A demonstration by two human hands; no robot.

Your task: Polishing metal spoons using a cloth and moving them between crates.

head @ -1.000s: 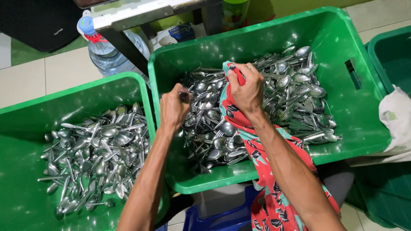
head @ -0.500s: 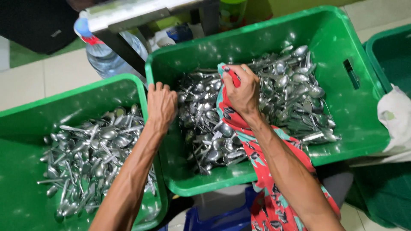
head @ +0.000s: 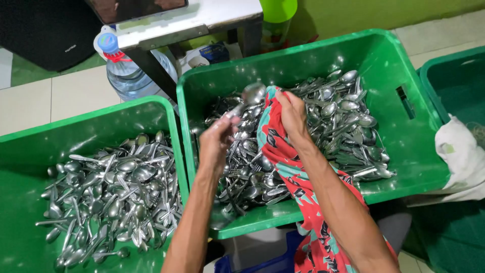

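My left hand holds a metal spoon by its handle, bowl raised above the middle green crate. That crate is heaped with several spoons and forks. My right hand grips a red and teal floral cloth right beside the spoon's bowl. The cloth trails down over the crate's near rim toward my lap. A second green crate on the left holds another pile of spoons.
A third green crate stands at the right with a white cloth draped over its edge. A large water bottle and a table leg stand behind the crates. A blue stool sits below.
My left hand went over to the left crate's rim, then came back and now lifts a spoon up against the cloth. My right hand shifted slightly with the cloth.
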